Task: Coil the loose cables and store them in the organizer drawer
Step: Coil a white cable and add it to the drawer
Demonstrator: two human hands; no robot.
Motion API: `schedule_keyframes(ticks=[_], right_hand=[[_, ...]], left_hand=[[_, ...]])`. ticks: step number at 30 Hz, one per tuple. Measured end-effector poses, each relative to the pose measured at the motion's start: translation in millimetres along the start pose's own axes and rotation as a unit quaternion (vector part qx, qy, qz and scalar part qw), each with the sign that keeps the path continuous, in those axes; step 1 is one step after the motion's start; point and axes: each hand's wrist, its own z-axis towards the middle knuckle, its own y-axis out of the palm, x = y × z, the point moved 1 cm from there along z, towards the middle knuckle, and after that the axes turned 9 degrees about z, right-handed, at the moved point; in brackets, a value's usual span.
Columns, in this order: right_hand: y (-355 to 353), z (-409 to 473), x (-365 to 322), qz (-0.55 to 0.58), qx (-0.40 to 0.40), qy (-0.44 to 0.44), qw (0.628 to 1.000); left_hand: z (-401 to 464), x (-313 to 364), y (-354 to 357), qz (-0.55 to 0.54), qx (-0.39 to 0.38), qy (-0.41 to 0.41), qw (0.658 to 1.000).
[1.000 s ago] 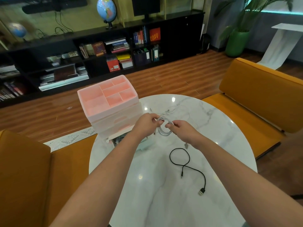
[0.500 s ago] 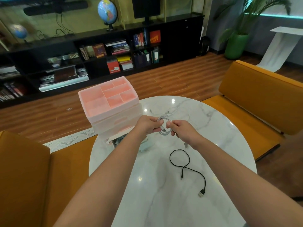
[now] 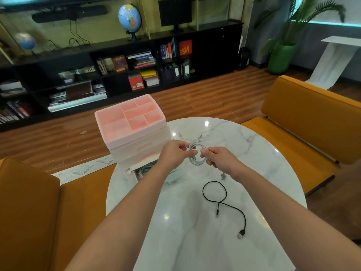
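While the black USB cable (image 3: 224, 200) is lying loose on the marble table (image 3: 269, 163), both hands are pinching 1 white cable coil (image 3: 197, 153): left hand (image 3: 173, 153) and right hand (image 3: 218, 161) clamped on it. An orange book (image 3: 185, 48) is reading "HARD COPY".

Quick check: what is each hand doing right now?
Left hand: pinches the left side of the coiled white cable.
Right hand: grips the coil's right side.

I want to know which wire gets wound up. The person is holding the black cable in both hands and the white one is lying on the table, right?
Not quite. In the head view both hands, left hand and right hand, hold the coiled white cable. The black cable is the one lying loose on the table.
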Motion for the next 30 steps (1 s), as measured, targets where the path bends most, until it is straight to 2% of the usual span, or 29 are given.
schedule_keyframes(ticks=[2, 5, 7, 9, 13, 15, 17, 20, 22, 24, 26, 30], right_hand=[[-2, 0, -2, -0.003, 0.0, -0.005, 1.0], [-6, 0, -5, 0.008, 0.002, -0.011, 1.0], [-7, -1, -5, 0.015, -0.004, -0.009, 1.0], [-6, -1, -5, 0.01, -0.018, 0.001, 1.0], [-6, 0, -4, -0.02, -0.017, 0.014, 1.0], [-7, -1, -7, -0.021, -0.012, 0.01, 1.0], [-10, -2, -9, -0.03, -0.004, 0.0, 1.0], [-17, -2, -11, -0.045, 0.014, -0.001, 0.999], [-20, -1, -10, -0.049, 0.021, -0.001, 0.999], [-21, -1, -11, -0.053, 0.025, -0.005, 0.998], [-19, 0, -11, -0.041, 0.023, -0.006, 0.999], [-18, 4, -9, 0.019, -0.002, -0.001, 1.0]], left_hand=[[-2, 2, 2, -0.019, -0.006, 0.006, 1.0], [-3, 2, 6, -0.108, -0.034, 0.001, 0.994], [-4, 3, 7, -0.131, -0.021, 0.0, 0.991], [-5, 5, 8, -0.096, 0.014, 0.011, 0.995], [-6, 12, 11, 0.048, 0.059, 0.028, 0.997], [-5, 11, 13, 0.041, 0.053, 0.035, 0.997], [-4, 10, 13, -0.012, 0.018, 0.032, 0.999], [-7, 11, 6, -0.113, -0.08, 0.021, 0.99], [-9, 10, 1, -0.136, -0.131, 0.025, 0.982], [-11, 9, -1, -0.138, -0.147, 0.029, 0.979], [-12, 8, -2, -0.115, -0.118, 0.03, 0.986], [-6, 6, -3, -0.025, 0.023, 0.048, 0.998]])
